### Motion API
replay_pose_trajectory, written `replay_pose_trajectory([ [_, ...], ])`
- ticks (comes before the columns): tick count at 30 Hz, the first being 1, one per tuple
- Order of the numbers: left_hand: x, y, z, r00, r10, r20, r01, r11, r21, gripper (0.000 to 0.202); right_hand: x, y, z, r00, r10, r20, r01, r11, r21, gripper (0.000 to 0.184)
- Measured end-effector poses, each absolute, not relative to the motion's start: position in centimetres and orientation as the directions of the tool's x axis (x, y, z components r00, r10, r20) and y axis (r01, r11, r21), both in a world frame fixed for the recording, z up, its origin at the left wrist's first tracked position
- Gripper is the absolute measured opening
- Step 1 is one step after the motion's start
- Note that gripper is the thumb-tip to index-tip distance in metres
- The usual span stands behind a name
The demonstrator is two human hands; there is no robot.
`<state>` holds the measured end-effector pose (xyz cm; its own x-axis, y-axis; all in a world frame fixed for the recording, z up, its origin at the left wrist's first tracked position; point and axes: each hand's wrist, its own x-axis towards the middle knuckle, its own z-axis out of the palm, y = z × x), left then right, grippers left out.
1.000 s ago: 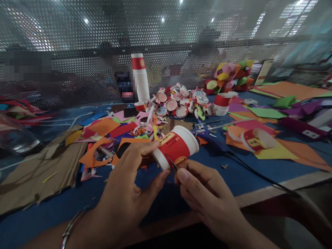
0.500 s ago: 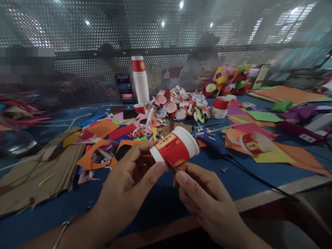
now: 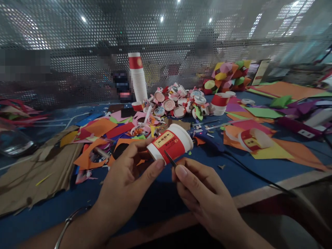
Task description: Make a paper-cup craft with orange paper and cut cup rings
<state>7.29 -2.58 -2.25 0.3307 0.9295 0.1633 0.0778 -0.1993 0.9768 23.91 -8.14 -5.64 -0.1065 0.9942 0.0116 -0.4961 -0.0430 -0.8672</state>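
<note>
My left hand [image 3: 128, 174] is closed on the base of a red-and-white paper cup [image 3: 169, 142] that lies on its side above the blue table [image 3: 160, 197], its open mouth pointing right and away. My right hand [image 3: 201, 195] is closed on a thin dark blade [image 3: 169, 159], most likely scissors, whose tip touches the cup's red side near the base. A bangle sits on my left wrist.
Coloured paper scraps [image 3: 103, 131] and brown cardboard [image 3: 33, 173] cover the left. A tall cup stack [image 3: 138, 77], a heap of cut cup bottoms [image 3: 178, 100], a short cup stack [image 3: 219, 103], paper shapes [image 3: 230, 74] and a perforated screen stand behind. A black cable [image 3: 254, 174] crosses the right.
The cup and both hands have shifted slightly left and up in view. The blade stays against the cup's side, and both grips are unchanged.
</note>
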Motion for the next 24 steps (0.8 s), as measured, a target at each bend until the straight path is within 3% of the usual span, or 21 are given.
replay_pose_trajectory([
  [9, 6.4, -2.0, -2.1, 0.253, 0.945, 0.209, 0.019, -0.221, 0.975, 0.049, 24.1, -8.2, -5.1, -0.132, 0.991, -0.018, -0.432, -0.073, -0.899, 0.040],
  [24, 6.1, -2.6, -1.8, 0.251, 0.931, 0.266, 0.172, -0.313, 0.934, 0.058, 24.1, -8.2, -5.1, -0.139, 0.990, -0.021, -0.408, -0.076, -0.910, 0.040],
])
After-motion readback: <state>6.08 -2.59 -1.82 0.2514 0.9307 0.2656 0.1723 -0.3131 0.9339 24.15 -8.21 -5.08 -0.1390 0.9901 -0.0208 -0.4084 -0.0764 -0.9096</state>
